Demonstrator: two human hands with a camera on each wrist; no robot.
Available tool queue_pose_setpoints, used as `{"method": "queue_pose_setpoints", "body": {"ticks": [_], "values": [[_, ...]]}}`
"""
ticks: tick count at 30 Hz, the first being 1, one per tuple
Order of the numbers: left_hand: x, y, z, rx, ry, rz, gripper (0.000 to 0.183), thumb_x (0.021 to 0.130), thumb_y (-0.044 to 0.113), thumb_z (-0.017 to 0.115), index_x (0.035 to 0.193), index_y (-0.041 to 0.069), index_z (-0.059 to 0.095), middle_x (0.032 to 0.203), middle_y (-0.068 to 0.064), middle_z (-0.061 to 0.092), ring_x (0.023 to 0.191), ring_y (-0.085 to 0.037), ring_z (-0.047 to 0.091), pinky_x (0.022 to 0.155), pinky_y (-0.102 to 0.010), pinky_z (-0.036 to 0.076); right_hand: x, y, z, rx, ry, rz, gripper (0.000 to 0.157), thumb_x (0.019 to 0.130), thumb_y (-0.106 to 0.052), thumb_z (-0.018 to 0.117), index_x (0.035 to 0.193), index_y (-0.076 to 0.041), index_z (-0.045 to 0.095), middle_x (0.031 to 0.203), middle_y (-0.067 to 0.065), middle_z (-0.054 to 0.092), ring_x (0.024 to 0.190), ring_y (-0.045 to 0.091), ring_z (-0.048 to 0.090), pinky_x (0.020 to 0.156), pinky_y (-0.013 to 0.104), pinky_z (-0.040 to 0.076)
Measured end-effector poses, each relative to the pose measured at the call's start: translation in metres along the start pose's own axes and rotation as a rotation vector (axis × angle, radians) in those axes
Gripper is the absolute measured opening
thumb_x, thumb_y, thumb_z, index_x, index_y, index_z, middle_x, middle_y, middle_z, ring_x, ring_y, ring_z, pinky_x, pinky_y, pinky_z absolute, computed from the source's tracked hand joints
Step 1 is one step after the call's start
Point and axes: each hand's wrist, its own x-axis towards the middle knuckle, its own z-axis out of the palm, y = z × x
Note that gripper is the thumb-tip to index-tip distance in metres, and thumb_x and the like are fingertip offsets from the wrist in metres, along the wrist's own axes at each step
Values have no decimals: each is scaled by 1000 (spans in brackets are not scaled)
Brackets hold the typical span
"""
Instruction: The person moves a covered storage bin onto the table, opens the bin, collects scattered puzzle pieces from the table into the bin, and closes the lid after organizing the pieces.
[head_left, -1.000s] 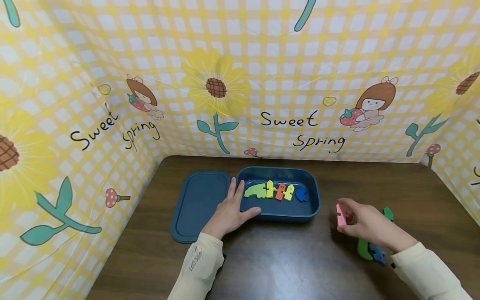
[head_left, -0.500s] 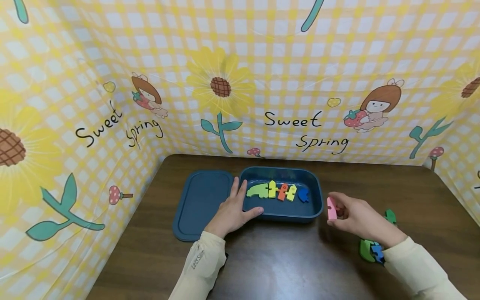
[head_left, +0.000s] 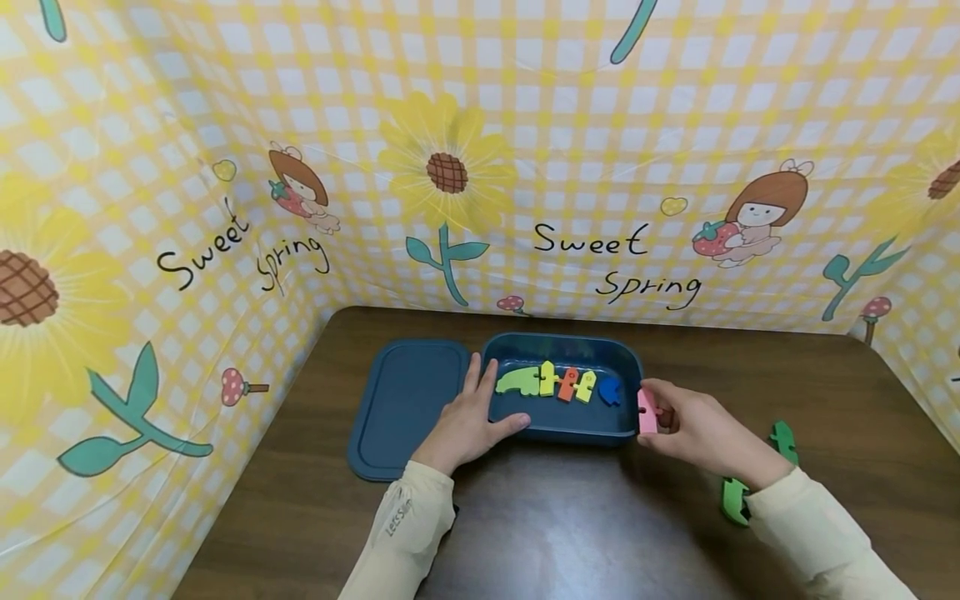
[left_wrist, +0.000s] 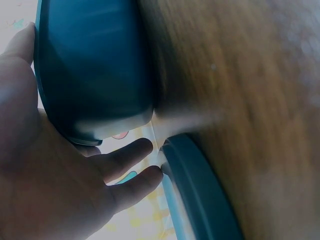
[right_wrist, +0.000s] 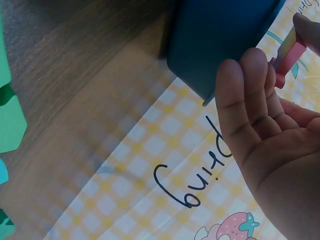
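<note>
My right hand [head_left: 697, 425] pinches a pink puzzle piece [head_left: 647, 412] between thumb and fingers at the right rim of a dark blue box [head_left: 573, 437]. In the right wrist view, the pink piece [right_wrist: 292, 56] stands on edge, partly behind the fingers. My left hand [head_left: 467, 427] rests at the box's left end with fingers extended and the thumb over the front rim. Inside the box lie a light green piece [head_left: 519, 381], a yellow piece [head_left: 547, 379], an orange piece [head_left: 568, 385], another yellow piece [head_left: 586, 387] and a blue piece [head_left: 610, 391].
A flat dark blue lid [head_left: 401, 408] lies left of the box, close to my left fingers. Right of the box, a green piece [head_left: 784, 442] and another green piece [head_left: 735, 502] lie on the brown table [head_left: 570, 525]. Patterned yellow cloth [head_left: 585, 167] hangs behind.
My right hand has carried the pink piece leftward from above the table to the box's right rim. My left hand stays at the box, and the view has shifted slightly.
</note>
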Motion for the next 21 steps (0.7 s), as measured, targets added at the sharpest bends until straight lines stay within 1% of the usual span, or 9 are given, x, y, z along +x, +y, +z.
{"method": "queue_pose_setpoints", "body": {"ticks": [4,8,11,17,21], "values": [[0,2,0,3,1,7,104,90,69,61,165,22,7,168,1,-15,143,-48,30,107,-68,29,1,-2,1,-3,21,16,72,85,-28,84,142,2,50,101,3,64,84,19,56,70,31,54],[0,2,0,3,3,7,104,90,69,61,165,21,8,168,1,-14,143,-48,30,107,-68,28,1,-3,2,-9,55,11,72,85,-32,84,139,1,52,96,2,62,82,19,55,68,33,52],[0,1,0,3,2,6,104,89,69,61,165,22,7,168,1,-15,144,-48,29,108,-68,28,2,-4,4,-11,70,26,72,84,-35,84,138,0,53,93,1,61,80,19,55,65,32,51],[1,0,0,1,0,9,105,90,69,61,165,21,6,168,1,-15,144,-48,28,108,-68,28,5,-7,6,-11,103,28,73,85,-45,82,134,2,55,83,1,56,71,17,52,55,30,44],[0,1,0,-6,-2,3,105,89,69,61,165,22,6,168,1,-16,144,-48,28,108,-68,27,7,-9,8,-24,127,24,72,84,-48,82,129,3,57,79,1,54,68,16,51,54,29,42]]}}
